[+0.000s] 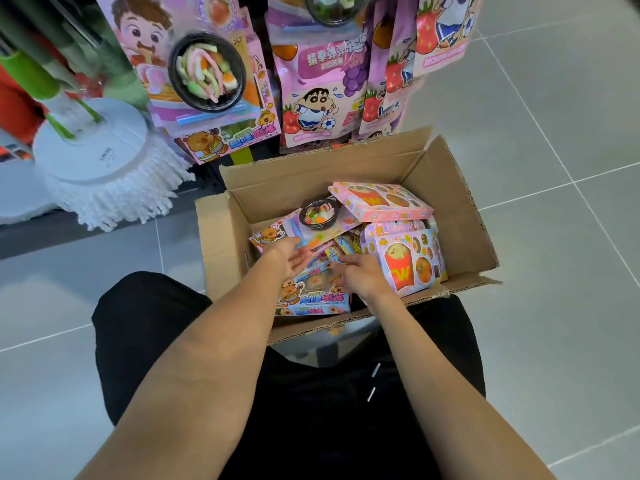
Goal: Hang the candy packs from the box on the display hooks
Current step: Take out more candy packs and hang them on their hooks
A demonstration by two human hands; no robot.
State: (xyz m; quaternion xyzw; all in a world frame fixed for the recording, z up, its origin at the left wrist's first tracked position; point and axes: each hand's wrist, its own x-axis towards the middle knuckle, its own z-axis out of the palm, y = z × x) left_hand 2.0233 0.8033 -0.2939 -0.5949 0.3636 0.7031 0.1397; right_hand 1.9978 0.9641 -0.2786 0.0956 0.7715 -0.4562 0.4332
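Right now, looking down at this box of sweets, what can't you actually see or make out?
- Display hooks: hidden in the head view behind the hanging packs, and the rack's top is cut off by the frame edge.
- Right hand: its fingers are blurred, so any grip is unclear.
- Lower packs in the cardboard box: buried under the upper ones and both hands; left hand covers some.
- Small print on the packs: too small.

Box (446, 188) open on top, packs (408, 261) crowding inside; hanging packs (322, 81) overhang far rim
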